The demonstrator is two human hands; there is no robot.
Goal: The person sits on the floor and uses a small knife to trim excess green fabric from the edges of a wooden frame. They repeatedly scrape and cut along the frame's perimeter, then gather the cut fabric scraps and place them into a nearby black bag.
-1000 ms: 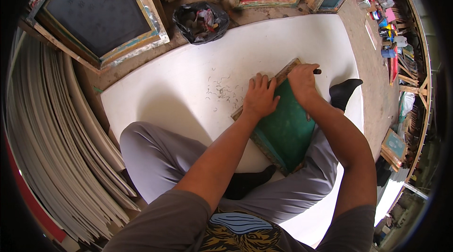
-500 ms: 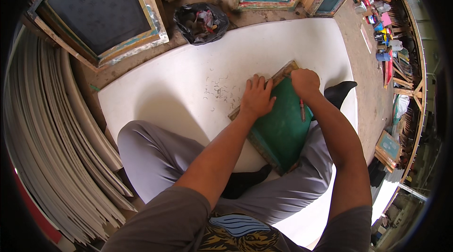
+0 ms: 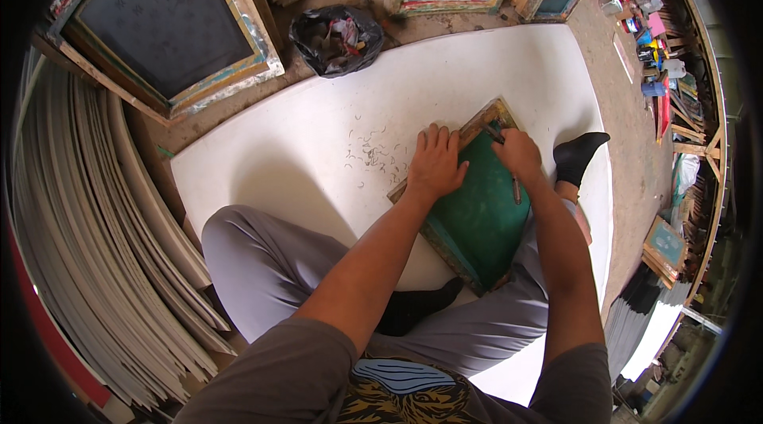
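Hands apart: left hand laid on frame's far-left rim, right hand fisted round tool. Tool's long axis runs through fist, dark end forward-left. Frame under both hands, corner pointing away beyond them; long axis unclear, partly covered. Shavings left of left hand.

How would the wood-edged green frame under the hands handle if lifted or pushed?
Probably stiff at the edges: the frame has straight wooden bars. The green panel may give a little when pressed, since it looks like a thin sheet stretched between them. Rolling seems unlikely given its flat, angular shape, though it might slide on the smooth-looking white board.
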